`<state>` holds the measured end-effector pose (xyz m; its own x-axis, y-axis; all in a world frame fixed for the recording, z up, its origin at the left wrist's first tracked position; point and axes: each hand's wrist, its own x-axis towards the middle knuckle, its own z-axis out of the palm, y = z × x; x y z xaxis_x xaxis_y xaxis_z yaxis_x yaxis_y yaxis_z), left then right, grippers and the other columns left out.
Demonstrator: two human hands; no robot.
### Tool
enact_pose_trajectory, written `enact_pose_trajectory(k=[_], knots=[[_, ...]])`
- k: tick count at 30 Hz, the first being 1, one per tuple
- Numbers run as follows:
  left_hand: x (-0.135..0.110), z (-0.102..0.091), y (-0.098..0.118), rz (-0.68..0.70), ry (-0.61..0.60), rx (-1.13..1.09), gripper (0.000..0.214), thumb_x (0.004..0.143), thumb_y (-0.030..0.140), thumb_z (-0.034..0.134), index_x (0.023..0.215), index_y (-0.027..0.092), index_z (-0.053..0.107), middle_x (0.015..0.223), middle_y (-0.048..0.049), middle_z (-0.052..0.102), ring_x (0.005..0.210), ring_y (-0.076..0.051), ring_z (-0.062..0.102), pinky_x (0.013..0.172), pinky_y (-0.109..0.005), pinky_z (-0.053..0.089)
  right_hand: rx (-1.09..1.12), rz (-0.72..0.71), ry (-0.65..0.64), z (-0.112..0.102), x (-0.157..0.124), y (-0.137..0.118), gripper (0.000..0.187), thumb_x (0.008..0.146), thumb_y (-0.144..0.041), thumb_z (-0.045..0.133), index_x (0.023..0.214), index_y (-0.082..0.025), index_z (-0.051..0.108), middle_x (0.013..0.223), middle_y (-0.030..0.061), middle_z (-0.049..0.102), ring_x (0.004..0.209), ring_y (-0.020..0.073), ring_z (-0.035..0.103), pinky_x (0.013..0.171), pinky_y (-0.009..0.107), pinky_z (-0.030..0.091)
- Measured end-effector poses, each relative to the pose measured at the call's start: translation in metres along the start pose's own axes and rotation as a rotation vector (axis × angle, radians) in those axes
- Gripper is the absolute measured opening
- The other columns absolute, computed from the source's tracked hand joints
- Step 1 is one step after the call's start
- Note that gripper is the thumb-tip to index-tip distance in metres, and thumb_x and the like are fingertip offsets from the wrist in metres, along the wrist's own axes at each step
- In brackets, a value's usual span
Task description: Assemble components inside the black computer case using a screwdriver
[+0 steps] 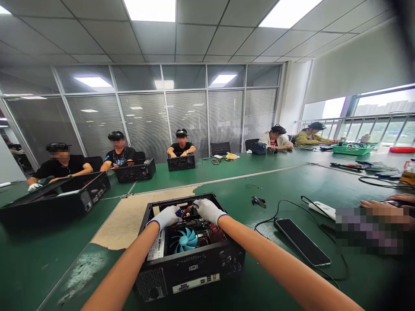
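A black computer case (191,259) lies on its side in front of me with its top side uncovered. Inside it sit a turquoise cooling fan (186,240) and a dark red part (216,233) that looks like a circuit board. Both hands wear white gloves and reach into the far half of the case. My left hand (167,217) and my right hand (209,211) are closed at either end of a bundle of coloured cables (187,211). The fingertips partly hide the cable ends.
Brown paper (119,220) lies left of the case on the green table (292,185). On the right are a phone (303,241), a black cord and a white power strip (320,210). Another person's hand (389,211) rests at far right. Several people sit across, some behind open cases (136,171).
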<state>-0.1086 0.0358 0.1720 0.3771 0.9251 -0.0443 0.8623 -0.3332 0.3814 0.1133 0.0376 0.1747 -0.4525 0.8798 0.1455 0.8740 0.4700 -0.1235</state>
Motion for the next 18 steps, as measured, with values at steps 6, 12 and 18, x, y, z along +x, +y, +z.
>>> enact_pose_trajectory(k=[6, 12, 18], knots=[[-0.005, -0.006, 0.007, 0.010, -0.100, 0.013, 0.012, 0.075, 0.024, 0.058, 0.079, 0.018, 0.068, 0.076, 0.0013, 0.066, 0.074, -0.017, 0.060, 0.068, -0.026, 0.044, 0.088, -0.007, -0.023, 0.008, -0.004, 0.008, 0.033, 0.105, -0.026, 0.043, 0.121, -0.017, 0.069, 0.112, 0.0125, 0.075, 0.101, 0.0206, 0.069, 0.085, 0.026, 0.046], [-0.014, -0.016, 0.027, -0.070, -0.008, 0.138, 0.021, 0.085, 0.019, 0.049, 0.085, 0.015, 0.070, 0.082, -0.0066, 0.071, 0.084, -0.023, 0.065, 0.075, -0.031, 0.049, 0.109, -0.002, -0.047, -0.014, -0.006, 0.006, 0.039, 0.104, -0.042, 0.046, 0.101, -0.017, 0.075, 0.099, 0.0083, 0.077, 0.090, 0.0190, 0.069, 0.081, 0.024, 0.047], [-0.072, -0.024, 0.086, -0.003, 0.153, 0.324, 0.032, 0.099, 0.024, 0.040, 0.113, 0.015, 0.067, 0.115, -0.0201, 0.070, 0.110, -0.034, 0.065, 0.097, -0.049, 0.046, 0.006, 0.189, 0.352, -0.033, -0.055, 0.053, 0.046, 0.103, -0.031, 0.035, 0.137, -0.018, 0.062, 0.146, 0.0199, 0.057, 0.132, 0.0271, 0.056, 0.112, 0.039, 0.042]])
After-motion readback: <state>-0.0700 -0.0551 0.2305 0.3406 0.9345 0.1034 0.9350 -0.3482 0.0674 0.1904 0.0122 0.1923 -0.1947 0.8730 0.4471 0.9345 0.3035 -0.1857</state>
